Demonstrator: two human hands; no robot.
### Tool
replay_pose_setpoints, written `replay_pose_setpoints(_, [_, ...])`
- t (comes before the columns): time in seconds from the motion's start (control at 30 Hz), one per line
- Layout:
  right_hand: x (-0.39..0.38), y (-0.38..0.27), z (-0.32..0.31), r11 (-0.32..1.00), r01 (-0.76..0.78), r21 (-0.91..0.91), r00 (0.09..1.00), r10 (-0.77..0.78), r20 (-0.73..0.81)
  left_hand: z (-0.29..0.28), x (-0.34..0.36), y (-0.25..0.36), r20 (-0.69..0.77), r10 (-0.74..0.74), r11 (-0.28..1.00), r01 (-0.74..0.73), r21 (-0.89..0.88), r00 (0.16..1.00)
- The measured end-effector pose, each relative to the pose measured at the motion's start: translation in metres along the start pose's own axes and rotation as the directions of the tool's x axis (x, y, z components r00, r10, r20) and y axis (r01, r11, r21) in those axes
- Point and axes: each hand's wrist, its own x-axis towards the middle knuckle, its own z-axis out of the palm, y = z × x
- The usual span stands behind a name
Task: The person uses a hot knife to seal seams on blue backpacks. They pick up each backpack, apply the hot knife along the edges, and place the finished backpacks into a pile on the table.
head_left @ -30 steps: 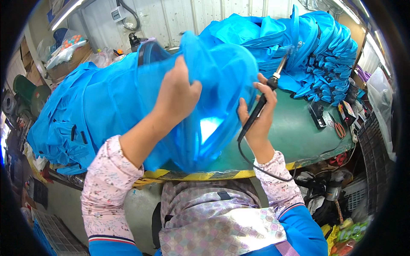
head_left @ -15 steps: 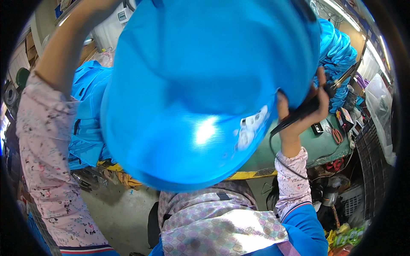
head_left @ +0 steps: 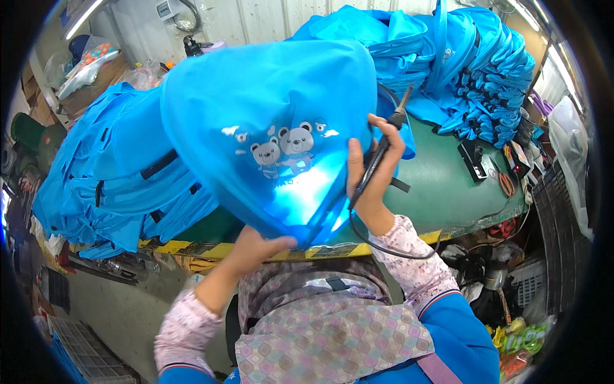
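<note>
The left hand (head_left: 256, 251) grips the near lower corner of a blue fabric piece (head_left: 268, 89), its thumb pressed along the rim and its fingers curled beneath, out of sight. The piece lies ahead of that hand and reaches across to the right one, a smooth, thin, slightly glossy cloth drawn into a rounded, roughly triangular panel with a raised, piped-looking border. Soft creases run over its far part; between the hands it glows with a bright patch of light, just below a printed pair of grey-and-white bears (head_left: 288, 150). The right hand (head_left: 374, 173) is closed around a slim pen-shaped tool (head_left: 396, 120), black-handled with a narrow metal tip pointing up and away, while its thumb rests against the cloth's right edge. From the handle's lower end, a thin dark cord (head_left: 396, 255) loops below the right wrist. Under both hands spreads a smooth green tabletop (head_left: 441, 166), its near edge banded with worn yellow-and-black striping (head_left: 300, 251). Left of the left hand slumps a layered heap of blue cloth (head_left: 115, 173) with short black straps; beyond the right hand, a second pile (head_left: 480, 70) bunches into tight, ruffled folds. Farther right of that hand lie orange-handled scissors (head_left: 506, 184).
</note>
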Motion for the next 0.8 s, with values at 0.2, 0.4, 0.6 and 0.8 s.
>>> replay_pose_setpoints(0.2, [-0.013, 0.023, 0.002, 0.976, 0.216, 0.015, 0.974, -0.217, 0.061, 0.045, 0.043, -0.037, -0.224, -0.155, 0.801, -0.011, -0.599, 0.962])
replay_pose_setpoints(0.4, [-0.022, -0.031, -0.050, 0.975, 0.211, -0.074, 0.954, -0.189, 0.232, 0.039, 0.048, -0.034, -0.059, 0.032, 0.845, -0.058, -0.532, 0.998])
replay_pose_setpoints(0.6, [-0.044, -0.065, -0.082, 0.943, 0.329, -0.045, 0.855, -0.277, 0.438, 0.047, 0.051, -0.022, -0.233, -0.121, 0.828, -0.031, -0.559, 0.965])
replay_pose_setpoints(0.8, [-0.062, -0.053, -0.068, 0.869, 0.481, -0.118, 0.823, -0.400, 0.404, 0.051, 0.052, -0.018, -0.267, -0.110, 0.825, -0.062, -0.562, 0.957])
